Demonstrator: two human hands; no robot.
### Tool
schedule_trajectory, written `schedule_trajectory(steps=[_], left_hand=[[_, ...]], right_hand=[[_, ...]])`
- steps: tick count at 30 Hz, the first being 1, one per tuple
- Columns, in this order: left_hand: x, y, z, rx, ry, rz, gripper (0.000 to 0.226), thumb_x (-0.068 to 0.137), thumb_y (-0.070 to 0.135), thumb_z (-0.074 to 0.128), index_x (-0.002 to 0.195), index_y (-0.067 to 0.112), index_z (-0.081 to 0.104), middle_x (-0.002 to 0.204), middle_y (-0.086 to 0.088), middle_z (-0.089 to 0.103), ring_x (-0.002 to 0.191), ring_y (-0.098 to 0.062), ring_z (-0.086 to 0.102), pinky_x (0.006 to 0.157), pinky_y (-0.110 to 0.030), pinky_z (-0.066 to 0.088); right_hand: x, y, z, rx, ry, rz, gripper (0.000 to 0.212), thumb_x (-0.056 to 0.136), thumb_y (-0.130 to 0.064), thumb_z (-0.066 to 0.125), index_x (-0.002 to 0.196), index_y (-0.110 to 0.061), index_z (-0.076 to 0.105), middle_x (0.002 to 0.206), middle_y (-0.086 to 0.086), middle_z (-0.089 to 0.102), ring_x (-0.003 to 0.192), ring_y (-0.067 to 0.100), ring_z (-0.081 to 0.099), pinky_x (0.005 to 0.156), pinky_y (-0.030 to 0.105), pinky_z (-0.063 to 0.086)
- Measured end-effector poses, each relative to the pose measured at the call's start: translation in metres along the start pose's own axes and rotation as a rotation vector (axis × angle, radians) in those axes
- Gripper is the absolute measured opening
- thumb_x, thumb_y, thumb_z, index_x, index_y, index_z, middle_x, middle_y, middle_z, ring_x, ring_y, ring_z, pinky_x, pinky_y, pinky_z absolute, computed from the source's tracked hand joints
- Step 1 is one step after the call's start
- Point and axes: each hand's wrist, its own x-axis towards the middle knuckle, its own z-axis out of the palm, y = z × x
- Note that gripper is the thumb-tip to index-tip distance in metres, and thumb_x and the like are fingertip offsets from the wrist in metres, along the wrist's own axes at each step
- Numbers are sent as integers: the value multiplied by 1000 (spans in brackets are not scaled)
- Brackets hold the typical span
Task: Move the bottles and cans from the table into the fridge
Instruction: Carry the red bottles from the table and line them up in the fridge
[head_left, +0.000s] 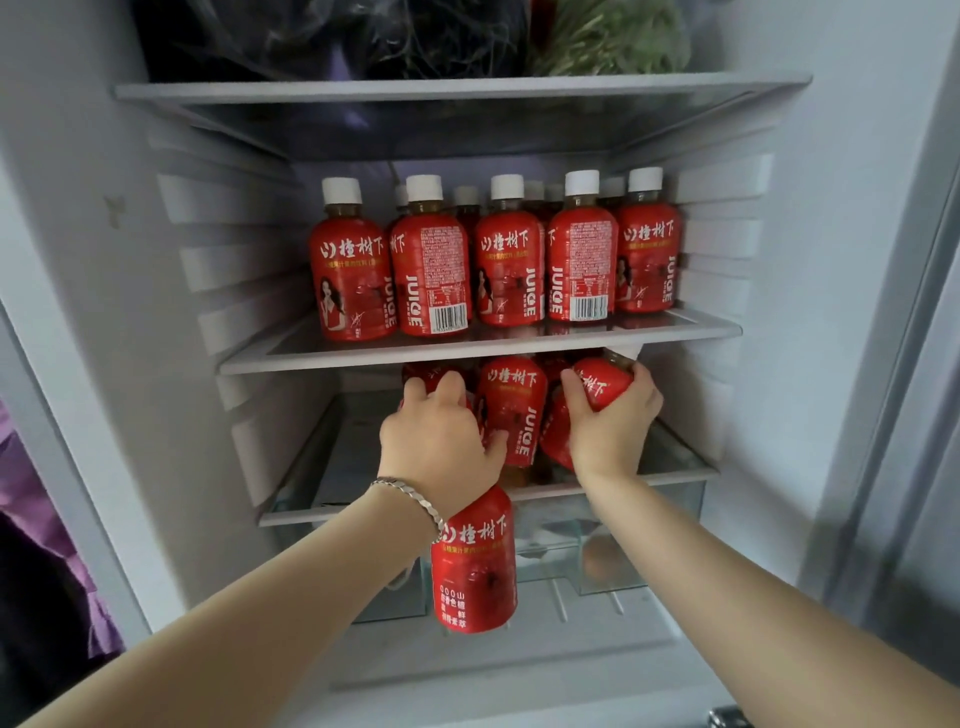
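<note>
Juice bottles (506, 270) line the middle shelf (363, 358); below, left hand (441, 441) clutches an upright bottle (472, 566), right hand (613, 426) a tilted bottle (602, 387).

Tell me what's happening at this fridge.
A person is stocking the fridge with red juice. The right hand grips a tilted bottle just under the middle shelf, which is lined with upright bottles. The left hand reaches onto the lower shelf beside a standing bottle, and a hanging bottle below its wrist seems held by its hidden top.
</note>
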Motion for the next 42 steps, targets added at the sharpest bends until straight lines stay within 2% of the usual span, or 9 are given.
schedule_trajectory(steps=[8, 13, 18, 24, 27, 30, 34, 39, 42], left_hand=[[-6, -13, -2, 39, 4, 6, 39, 83, 55, 47, 71, 18, 42, 96, 10, 47, 91, -16, 45, 46, -22, 24], [-8, -20, -4, 24, 13, -41, 37, 83, 54, 48, 73, 19, 44, 99, 10, 48, 92, -15, 46, 48, -22, 27], [-11, -21, -5, 26, 18, -37, 36, 84, 53, 47, 74, 20, 41, 100, 11, 48, 93, -13, 45, 45, -21, 20], [-12, -22, -5, 15, 33, -35, 36, 84, 51, 49, 71, 18, 42, 99, 9, 49, 92, -15, 46, 44, -20, 16], [-11, -24, -5, 3, 29, -58, 35, 83, 50, 50, 71, 18, 46, 99, 8, 49, 92, -16, 46, 46, -21, 19], [-5, -23, -6, -23, 4, -125, 39, 83, 49, 52, 71, 12, 58, 102, 5, 50, 95, -21, 47, 56, -27, 33], [8, -19, -13, -39, -44, -213, 45, 84, 51, 49, 83, 10, 67, 109, -3, 53, 97, -26, 50, 64, -31, 36], [8, -22, -16, -64, -93, -254, 61, 86, 65, 30, 73, 16, 64, 106, -1, 51, 92, -27, 51, 63, -31, 37], [4, -30, -18, -112, -90, -236, 45, 90, 52, 42, 76, 15, 62, 114, -4, 49, 93, -32, 51, 68, -30, 36]], right_hand=[[22, 2, -7, -394, -273, -358, 62, 89, -35, 57, 137, -4, 34, 138, 17, 37, 127, 32, 38, 106, 46, 33], [5, 19, -13, -754, -376, -238, 99, 84, -60, 48, 147, -7, -6, 153, 21, 2, 141, 35, 7, 113, 46, 12], [-15, 37, -26, -708, -486, -261, 107, 83, -57, 54, 146, -3, -13, 154, 21, -9, 142, 34, 1, 115, 44, 10], [-28, 22, -32, -535, -400, -469, 91, 80, -45, 66, 145, -4, 17, 147, 20, 18, 136, 33, 18, 111, 45, 22], [-44, 14, -41, -268, -690, -582, 82, 76, -52, 61, 141, -13, 28, 133, 2, 31, 124, 11, 31, 103, 28, 31], [-75, 9, -34, -258, -1155, -388, 100, 60, -67, 67, 140, -41, 14, 136, -16, 32, 120, -1, 39, 98, 21, 38], [-95, 12, -7, -115, -966, -183, 94, 53, -41, 81, 131, -31, 31, 123, -8, 49, 109, 8, 54, 94, 34, 50], [-88, 9, -3, -1, -921, 67, 68, 58, -18, 82, 112, -31, 44, 100, -11, 62, 86, 2, 62, 67, 13, 47], [-65, 3, -15, 84, -809, 230, 51, 66, -16, 78, 108, -22, 49, 95, -2, 65, 81, 10, 64, 64, 22, 48]])
